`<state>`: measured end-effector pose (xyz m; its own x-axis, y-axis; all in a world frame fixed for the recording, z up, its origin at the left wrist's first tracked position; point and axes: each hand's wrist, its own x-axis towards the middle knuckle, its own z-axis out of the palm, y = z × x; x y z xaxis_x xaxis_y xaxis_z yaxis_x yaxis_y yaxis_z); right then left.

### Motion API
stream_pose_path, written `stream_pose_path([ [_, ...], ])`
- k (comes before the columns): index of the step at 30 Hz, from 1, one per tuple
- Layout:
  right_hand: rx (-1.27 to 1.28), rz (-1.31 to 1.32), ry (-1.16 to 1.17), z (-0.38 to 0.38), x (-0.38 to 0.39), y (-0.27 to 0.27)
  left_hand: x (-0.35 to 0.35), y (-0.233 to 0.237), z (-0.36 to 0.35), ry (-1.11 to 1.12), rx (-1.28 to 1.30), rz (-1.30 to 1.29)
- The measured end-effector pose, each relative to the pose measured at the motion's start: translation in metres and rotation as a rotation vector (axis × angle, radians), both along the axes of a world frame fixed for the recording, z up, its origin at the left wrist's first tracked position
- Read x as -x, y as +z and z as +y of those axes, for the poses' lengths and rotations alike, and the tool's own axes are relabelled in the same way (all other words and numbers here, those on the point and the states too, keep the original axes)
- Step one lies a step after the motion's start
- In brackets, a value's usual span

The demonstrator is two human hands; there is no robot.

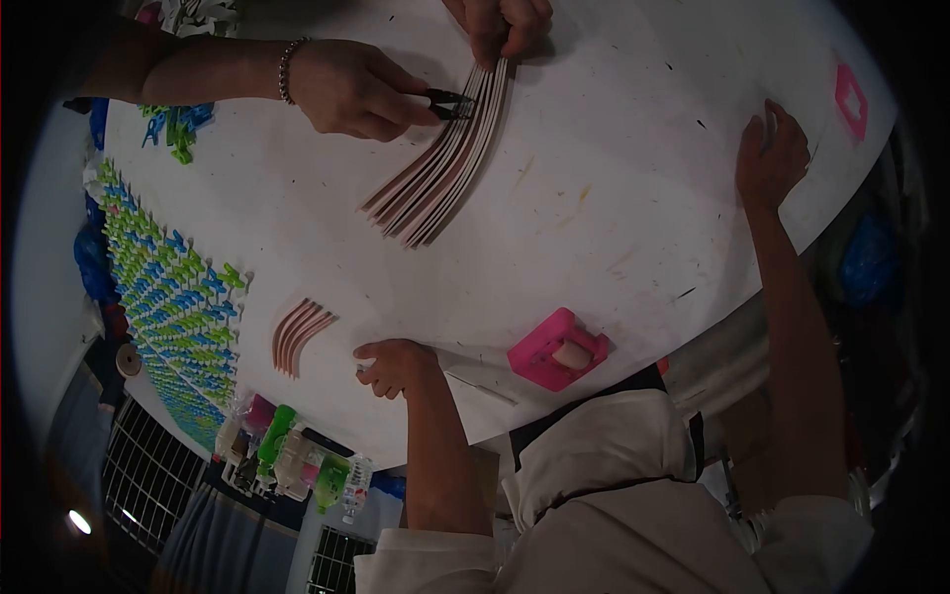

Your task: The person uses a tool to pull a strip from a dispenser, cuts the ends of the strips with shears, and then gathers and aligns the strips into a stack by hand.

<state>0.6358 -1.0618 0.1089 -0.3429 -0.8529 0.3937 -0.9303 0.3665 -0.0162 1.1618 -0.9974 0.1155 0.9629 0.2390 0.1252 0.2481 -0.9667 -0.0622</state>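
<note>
Left hand (396,364) sits curled on the table (614,198), fingers folded in. Whether it pinches anything, I cannot tell. Just to its left, not touching, lies the small bunch of curved strips (300,335) — long axis running away from me, bowed. My right hand (772,153) lies well off, fingers together, flat at the rim — so the left is nearer.

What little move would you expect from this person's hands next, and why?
Probably the left hand shifts sideways to the small bundle of curved strips: it rests curled on the table right beside them, not touching, while the right hand lies far off.
</note>
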Motion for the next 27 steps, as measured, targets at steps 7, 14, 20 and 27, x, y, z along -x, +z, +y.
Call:
stream_pose_path([
  [7, -0.022, -0.017, -0.024, 0.002, 0.001, -0.002, -0.002, -0.002, 0.003, -0.003, -0.014, 0.020],
  [14, -0.026, -0.006, -0.008, 0.002, 0.003, -0.003, 0.001, 0.002, 0.000, 0.000, 0.020, 0.024],
  [20, -0.023, -0.031, -0.024, 0.002, 0.004, -0.004, 0.004, 0.005, -0.002, -0.002, 0.016, 0.034],
  [27, -0.010, -0.014, -0.008, 0.002, 0.005, -0.004, 0.010, 0.010, -0.003, -0.118, -0.071, 0.098],
])
